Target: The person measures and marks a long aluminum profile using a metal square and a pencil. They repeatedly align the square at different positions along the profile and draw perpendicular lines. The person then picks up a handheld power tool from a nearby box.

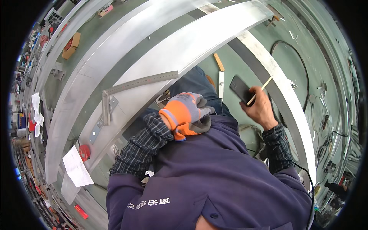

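Observation:
My bare right hand grips a dark mobile phone by its lower end, together with a thin pale-yellow stick that looks like a pencil. An orange and grey work glove covers my left hand, which is closed in front of my body. Bunched in it is a second orange and grey glove. On the broad metal beam to the left lie a steel square and a flat metal strip with holes. Beside the strip sit a red tape measure and a white paper sheet.
Another long metal beam runs farther left, and a narrower one passes to the right of my right hand. A black cable loops over the green floor. A wood piece and white strip lie ahead; a cardboard box stands far left.

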Demonstrator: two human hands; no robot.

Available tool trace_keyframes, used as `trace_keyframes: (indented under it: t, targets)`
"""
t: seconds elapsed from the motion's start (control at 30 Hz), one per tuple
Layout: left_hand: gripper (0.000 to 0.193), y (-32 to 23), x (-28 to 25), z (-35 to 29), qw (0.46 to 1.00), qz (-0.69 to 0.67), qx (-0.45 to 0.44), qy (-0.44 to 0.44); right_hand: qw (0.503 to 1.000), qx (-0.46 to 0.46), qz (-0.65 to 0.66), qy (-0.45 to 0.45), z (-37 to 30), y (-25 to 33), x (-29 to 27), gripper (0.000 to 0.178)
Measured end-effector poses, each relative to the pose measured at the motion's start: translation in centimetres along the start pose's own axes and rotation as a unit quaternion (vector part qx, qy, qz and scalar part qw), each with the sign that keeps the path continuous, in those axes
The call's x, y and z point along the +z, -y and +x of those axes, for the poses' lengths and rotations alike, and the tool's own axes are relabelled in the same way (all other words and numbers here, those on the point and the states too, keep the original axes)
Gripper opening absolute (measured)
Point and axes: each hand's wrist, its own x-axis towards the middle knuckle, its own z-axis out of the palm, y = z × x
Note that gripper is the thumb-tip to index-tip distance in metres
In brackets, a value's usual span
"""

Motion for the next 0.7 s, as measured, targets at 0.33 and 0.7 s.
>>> trace_keyframes:
  t: [0.33,0.7]
  targets:
    - [0.062,-3.2,3.6,4.8,0.985,0.167,0.034,-0.022,0.965,-0.219,-0.106,0.094,-2.7,0.0,0.0,0.052]
    - [0.059,-3.3,2.4,3.8,0.998,0.033,0.030,-0.052,0.986,-0.143,0.029,0.084,0.8,3.8,6.8,0.053]
